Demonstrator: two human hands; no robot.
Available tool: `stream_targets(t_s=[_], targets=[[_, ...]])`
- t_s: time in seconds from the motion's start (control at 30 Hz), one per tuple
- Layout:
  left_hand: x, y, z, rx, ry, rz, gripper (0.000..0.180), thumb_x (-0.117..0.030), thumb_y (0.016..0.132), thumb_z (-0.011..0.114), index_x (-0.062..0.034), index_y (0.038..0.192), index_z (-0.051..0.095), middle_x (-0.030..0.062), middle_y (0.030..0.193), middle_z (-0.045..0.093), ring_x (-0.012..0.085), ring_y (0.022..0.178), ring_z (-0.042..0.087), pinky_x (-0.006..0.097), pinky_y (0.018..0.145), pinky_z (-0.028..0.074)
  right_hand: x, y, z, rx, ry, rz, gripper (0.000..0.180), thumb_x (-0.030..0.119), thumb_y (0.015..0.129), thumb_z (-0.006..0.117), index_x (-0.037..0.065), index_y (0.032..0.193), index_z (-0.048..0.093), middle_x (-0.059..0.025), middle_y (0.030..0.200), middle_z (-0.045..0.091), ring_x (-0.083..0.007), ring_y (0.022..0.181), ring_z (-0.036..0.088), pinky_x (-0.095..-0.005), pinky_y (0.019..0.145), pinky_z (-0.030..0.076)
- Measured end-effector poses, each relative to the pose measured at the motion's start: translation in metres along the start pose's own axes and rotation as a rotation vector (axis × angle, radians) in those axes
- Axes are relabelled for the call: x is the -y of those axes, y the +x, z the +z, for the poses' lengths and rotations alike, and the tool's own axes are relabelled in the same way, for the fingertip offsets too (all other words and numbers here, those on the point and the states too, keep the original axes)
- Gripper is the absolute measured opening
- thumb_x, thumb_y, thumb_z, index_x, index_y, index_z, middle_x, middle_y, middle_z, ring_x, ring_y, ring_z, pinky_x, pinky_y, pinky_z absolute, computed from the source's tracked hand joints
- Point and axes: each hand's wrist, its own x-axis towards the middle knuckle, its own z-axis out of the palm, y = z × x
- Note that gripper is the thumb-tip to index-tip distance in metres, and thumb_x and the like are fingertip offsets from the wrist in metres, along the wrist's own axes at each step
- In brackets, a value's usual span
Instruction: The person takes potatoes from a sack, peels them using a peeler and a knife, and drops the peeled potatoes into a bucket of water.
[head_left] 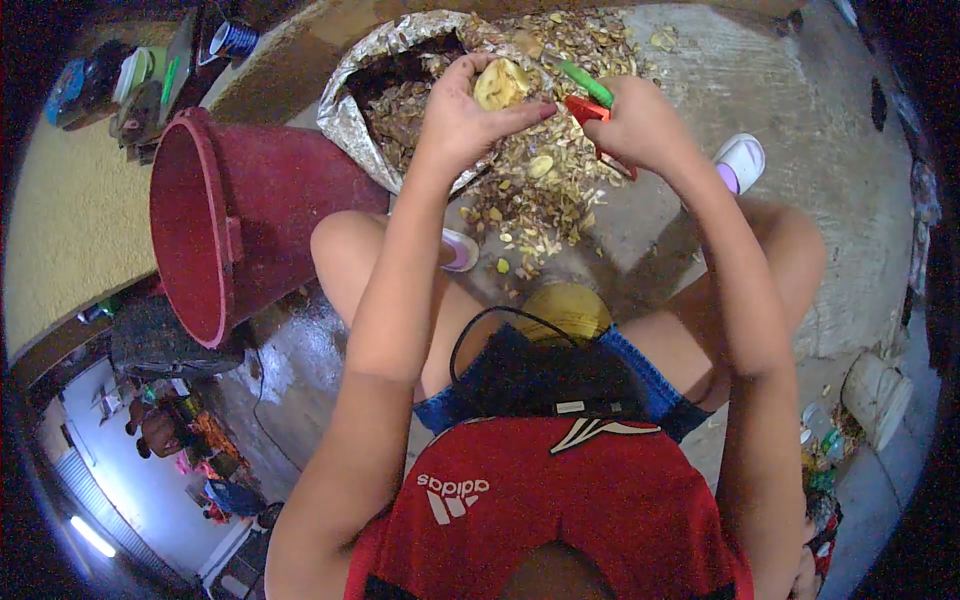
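Leftmost, in the upper left of the frame, a dark red bucket [215, 225] lies tipped on its side on the concrete floor [800, 120], its open mouth facing the left edge. Just right of it, at upper centre, a crinkled silver sack [345, 115] stands open, holding brown peelings; a spread of peel scraps [535, 170] spills from it across the floor toward the centre. Above the sack's mouth, the left hand [465, 115] has its grip curled around a pale yellow, partly peeled tuber [500, 85], the fingers wrapped over its top and the thumb beneath. Just right of the tuber, the right hand [640, 125] has its grip pressed together around a peeler with a red head and a green handle [585, 95], whose red end is near the tuber; whether they touch cannot be told. Farther right, at upper right of centre, a white and purple sandal [740, 160] rests on the floor. Below centre, between the person's knees, a yellow rounded object [565, 310] sits.
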Motion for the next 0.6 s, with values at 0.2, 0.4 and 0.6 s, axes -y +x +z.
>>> stream_targets(t_s=[0.2, 0.4, 0.6], targets=[[0.014, 0.002, -0.004, 0.113, -0.191, -0.03, 0.05, -0.004, 0.058, 0.071, -0.0031, 0.102, 0.049, 0.0005, 0.085, 0.056, 0.0084, 0.073, 0.053, 0.02, 0.065, 0.043, 0.002, -0.003, 0.006, 0.045, -0.158, -0.27, 0.019, 0.018, 0.06, 0.055, 0.003, 0.072, 0.057, -0.0191, 0.067, 0.057, -0.0342, 0.067, 0.057, -0.0436, 0.063, 0.046], [0.014, 0.002, -0.003, 0.093, -0.204, -0.045, 0.057, -0.004, 0.055, 0.074, 0.0031, 0.104, 0.046, 0.0035, 0.086, 0.056, 0.0096, 0.074, 0.053, 0.022, 0.066, 0.044, 0.006, -0.005, 0.007, -0.065, -0.299, -0.225, 0.015, 0.01, 0.061, 0.055, 0.003, 0.074, 0.055, -0.018, 0.065, 0.055, -0.0343, 0.064, 0.055, -0.0426, 0.06, 0.044], [0.018, 0.0, -0.006, 0.085, 0.014, -0.018, 0.043, -0.008, 0.061, 0.072, -0.0036, 0.098, 0.051, -0.0012, 0.083, 0.055, 0.0068, 0.073, 0.051, 0.019, 0.066, 0.042, -0.012, 0.01, -0.013, -0.189, -0.371, 0.079, 0.016, 0.011, 0.062, 0.055, 0.001, 0.075, 0.055, -0.0184, 0.064, 0.056, -0.0319, 0.062, 0.057, -0.0417, 0.058, 0.046]])
